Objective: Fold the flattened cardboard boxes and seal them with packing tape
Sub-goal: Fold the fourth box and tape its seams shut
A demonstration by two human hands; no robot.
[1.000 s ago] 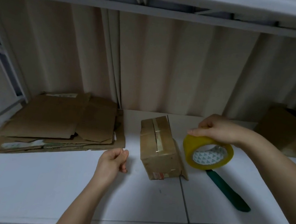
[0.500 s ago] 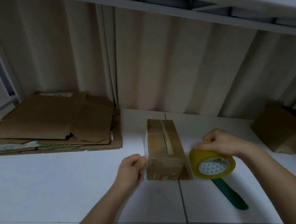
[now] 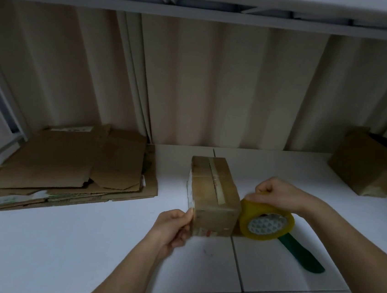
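A small folded cardboard box (image 3: 214, 191) stands mid-table with a strip of tape along its top seam. My left hand (image 3: 172, 225) pinches the box's near left corner between thumb and fingers. A yellow roll of packing tape (image 3: 266, 223) stands on edge against the box's right side. My right hand (image 3: 276, 193) grips the top of the roll. A stack of flattened cardboard boxes (image 3: 66, 168) lies on the table to the left.
A green-handled tool (image 3: 300, 255) lies on the white table (image 3: 82, 242) just right of the roll. Folded boxes (image 3: 367, 167) stand at the far right. A beige curtain hangs behind, and a shelf runs overhead.
My left hand moved right from the bare table and took hold of the box's near left corner. My right hand brought the roll down and left, against the box's right side.
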